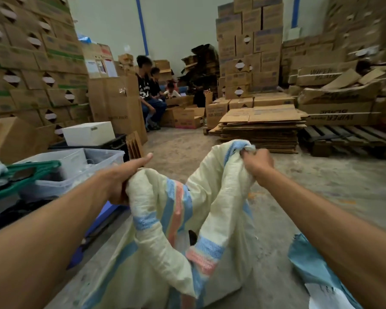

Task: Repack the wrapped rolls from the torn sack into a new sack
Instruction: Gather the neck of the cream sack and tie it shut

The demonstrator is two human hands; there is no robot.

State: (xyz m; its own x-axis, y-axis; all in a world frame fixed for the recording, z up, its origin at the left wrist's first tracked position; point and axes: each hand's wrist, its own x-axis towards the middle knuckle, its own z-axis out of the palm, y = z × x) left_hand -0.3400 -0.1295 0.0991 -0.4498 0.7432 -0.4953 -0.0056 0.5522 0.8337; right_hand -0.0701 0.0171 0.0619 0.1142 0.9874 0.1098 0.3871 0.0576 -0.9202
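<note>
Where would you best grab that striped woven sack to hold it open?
Grip the sack at its top rim, from above, on opposite sides. The cloth is limp and bunches easily, so each hand gathers a fistful: the left hand on the near-left edge, the right hand on the far-right corner.

Both hands [118, 179] [257, 163] clenched (arms outstretched).
</note>
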